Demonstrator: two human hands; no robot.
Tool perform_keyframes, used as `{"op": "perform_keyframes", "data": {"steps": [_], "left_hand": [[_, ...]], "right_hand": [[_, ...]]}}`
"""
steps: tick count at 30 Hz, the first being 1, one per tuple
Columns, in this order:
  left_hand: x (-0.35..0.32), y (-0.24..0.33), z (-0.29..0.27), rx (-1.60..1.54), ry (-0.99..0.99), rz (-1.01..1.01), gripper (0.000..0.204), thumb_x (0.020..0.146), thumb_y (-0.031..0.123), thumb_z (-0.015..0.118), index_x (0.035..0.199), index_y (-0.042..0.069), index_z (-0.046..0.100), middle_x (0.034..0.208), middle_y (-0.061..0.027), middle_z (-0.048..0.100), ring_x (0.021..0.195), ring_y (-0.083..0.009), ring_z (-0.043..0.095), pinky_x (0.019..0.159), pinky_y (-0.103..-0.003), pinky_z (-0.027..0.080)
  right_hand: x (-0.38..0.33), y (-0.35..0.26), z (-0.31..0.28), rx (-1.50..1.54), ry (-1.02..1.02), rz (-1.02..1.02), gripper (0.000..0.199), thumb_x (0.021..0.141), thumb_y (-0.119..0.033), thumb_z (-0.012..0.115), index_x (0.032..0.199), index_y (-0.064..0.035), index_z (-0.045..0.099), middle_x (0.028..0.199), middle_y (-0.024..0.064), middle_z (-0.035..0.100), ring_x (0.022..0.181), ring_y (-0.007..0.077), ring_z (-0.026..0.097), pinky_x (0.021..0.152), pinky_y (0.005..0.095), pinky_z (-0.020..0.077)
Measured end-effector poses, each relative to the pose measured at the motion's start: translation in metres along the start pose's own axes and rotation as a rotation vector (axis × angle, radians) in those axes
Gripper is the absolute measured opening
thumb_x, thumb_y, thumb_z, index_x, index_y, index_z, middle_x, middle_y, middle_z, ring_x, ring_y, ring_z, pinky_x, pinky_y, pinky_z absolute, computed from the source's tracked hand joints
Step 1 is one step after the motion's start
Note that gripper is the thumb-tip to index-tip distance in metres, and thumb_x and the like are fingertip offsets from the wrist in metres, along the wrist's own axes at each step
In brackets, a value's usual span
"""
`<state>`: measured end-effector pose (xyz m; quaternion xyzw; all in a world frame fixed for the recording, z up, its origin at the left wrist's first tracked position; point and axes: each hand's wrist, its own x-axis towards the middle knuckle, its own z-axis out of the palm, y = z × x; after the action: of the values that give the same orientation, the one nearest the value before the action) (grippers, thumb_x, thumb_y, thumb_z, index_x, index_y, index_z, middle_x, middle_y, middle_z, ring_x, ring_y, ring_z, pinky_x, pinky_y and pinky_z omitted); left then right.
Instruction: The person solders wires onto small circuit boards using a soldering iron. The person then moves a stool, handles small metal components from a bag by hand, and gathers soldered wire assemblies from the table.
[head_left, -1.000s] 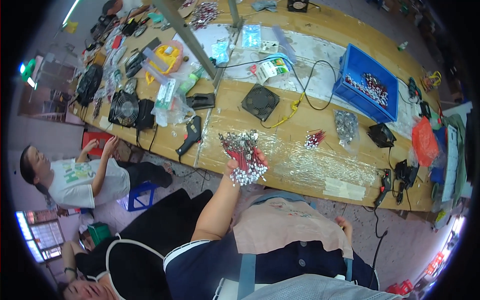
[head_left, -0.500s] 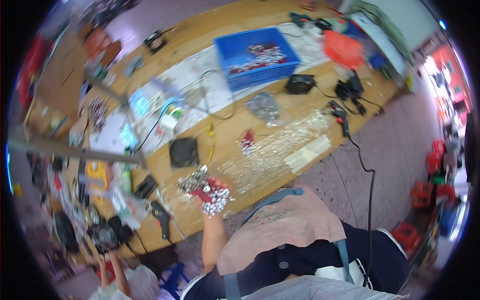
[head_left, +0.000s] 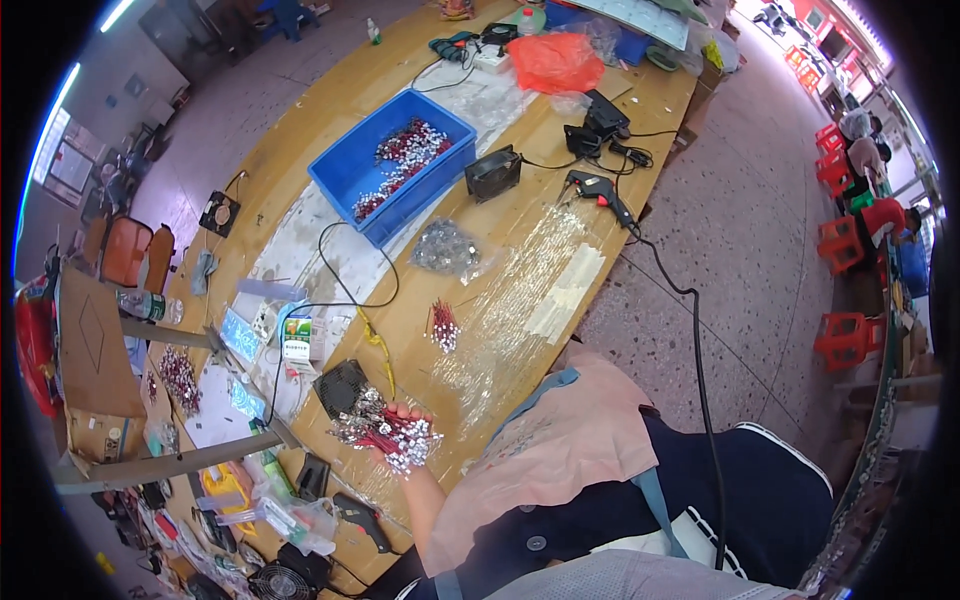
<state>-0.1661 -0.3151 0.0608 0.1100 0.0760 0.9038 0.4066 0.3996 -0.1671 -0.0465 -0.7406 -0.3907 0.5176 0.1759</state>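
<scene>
My left hand (head_left: pixel 408 411) is raised over the near edge of the workbench, fingers curled around a thick bundle of red wires (head_left: pixel 378 438). White plug-like tips fan out on one side of the bundle, and shiny silver ends on the other. On the bench to the right of that hand lies a smaller bunch of red wires (head_left: pixel 442 328) with white tips. Farther off, a blue bin (head_left: pixel 425 195) holds many similar wires. Beside it rests a clear bag of silver pieces (head_left: pixel 446 248). My right hand is out of the picture.
A black fan (head_left: pixel 341 388) sits just beyond my left hand. Two glue guns (head_left: pixel 600 195) lie on the bench, one trailing a black cable past my body. Pale strips (head_left: pixel 565 294) line the near edge. A metal frame (head_left: pixel 170 468) and cardboard box (head_left: pixel 98 345) stand left.
My view has swung, so the bench now appears turned and shifted, with more of the floor and background showing. My left hand keeps its hold on the wire bundle.
</scene>
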Motion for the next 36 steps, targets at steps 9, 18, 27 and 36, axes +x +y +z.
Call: {"op": "perform_keyframes", "data": {"steps": [9,18,27,36], "left_hand": [[0.018,-0.02,-0.017,-0.014,-0.033,-0.077,0.08,0.066,0.044,0.08,0.126,0.004,0.045,0.118,-0.012,0.054,0.113,-0.0341,0.05,0.099,-0.055,0.039],[0.023,-0.025,-0.012,-0.031,-0.01,-0.084,0.075,0.072,0.04,0.076,0.127,0.003,0.043,0.118,-0.0138,0.053,0.114,-0.0346,0.051,0.1,-0.056,0.037],[0.035,-0.039,-0.01,-0.048,0.003,-0.091,0.075,0.067,0.036,0.079,0.125,0.003,0.044,0.118,-0.0141,0.054,0.115,-0.0357,0.051,0.1,-0.057,0.038],[0.073,-0.063,0.01,0.099,0.023,0.017,0.081,0.069,0.05,0.078,0.128,0.005,0.044,0.116,-0.0092,0.052,0.112,-0.0303,0.049,0.097,-0.054,0.039]], "right_hand": [[0.004,-0.039,0.025,-0.114,0.126,0.023,0.04,0.084,-0.035,0.056,0.096,0.0021,0.065,0.094,0.0163,0.066,0.091,0.0308,0.063,0.078,0.0425,0.0484],[0.028,-0.099,0.04,-0.253,0.237,0.044,0.043,0.087,-0.037,0.055,0.096,0.0036,0.065,0.094,0.0182,0.066,0.092,0.0317,0.063,0.078,0.0431,0.048],[0.073,-0.165,0.068,-0.395,0.316,0.079,0.045,0.089,-0.039,0.053,0.095,0.005,0.065,0.094,0.0201,0.066,0.093,0.0326,0.063,0.078,0.0438,0.0476],[0.227,-0.38,0.119,0.059,-0.045,-0.433,0.02,0.089,-0.02,0.061,0.1,-0.0027,0.061,0.083,0.003,0.061,0.072,0.0118,0.055,0.065,0.0277,0.0459]]}}
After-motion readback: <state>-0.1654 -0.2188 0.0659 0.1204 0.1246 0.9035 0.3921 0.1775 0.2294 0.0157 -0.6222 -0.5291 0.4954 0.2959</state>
